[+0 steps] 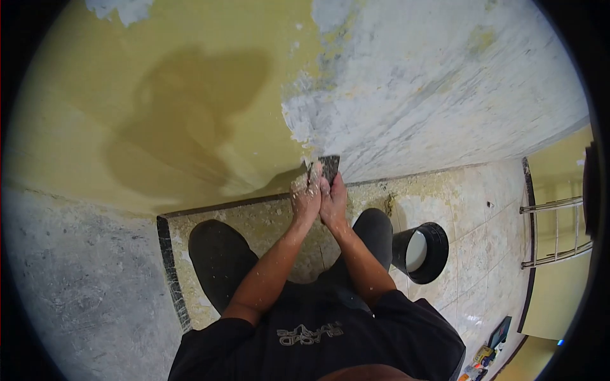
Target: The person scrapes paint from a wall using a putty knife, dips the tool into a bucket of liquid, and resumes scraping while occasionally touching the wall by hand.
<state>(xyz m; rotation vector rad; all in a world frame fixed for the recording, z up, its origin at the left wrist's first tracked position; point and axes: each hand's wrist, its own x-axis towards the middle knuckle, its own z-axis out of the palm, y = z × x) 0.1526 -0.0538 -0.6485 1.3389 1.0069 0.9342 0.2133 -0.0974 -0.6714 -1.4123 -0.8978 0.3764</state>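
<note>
Both hands meet in front of me at the base of a wall with yellow paint (254,95). My left hand (306,198), dusted with pale flakes, is closed around the handle side of a scraper (329,166). Pressed against it, my right hand (334,200) is also closed on the scraper. Its dark, speckled flat blade points up at the wall, near the ragged border between the yellow paint and a bare grey-white patch (406,95). The handle is hidden by my fingers.
Paint flakes litter the tiled floor (473,209) along the dark skirting (222,204). A black bucket (438,254) with whitish liquid stands right of my knee. A grey scraped wall (89,279) is at left. A metal rack (556,232) and small items (484,355) are at right.
</note>
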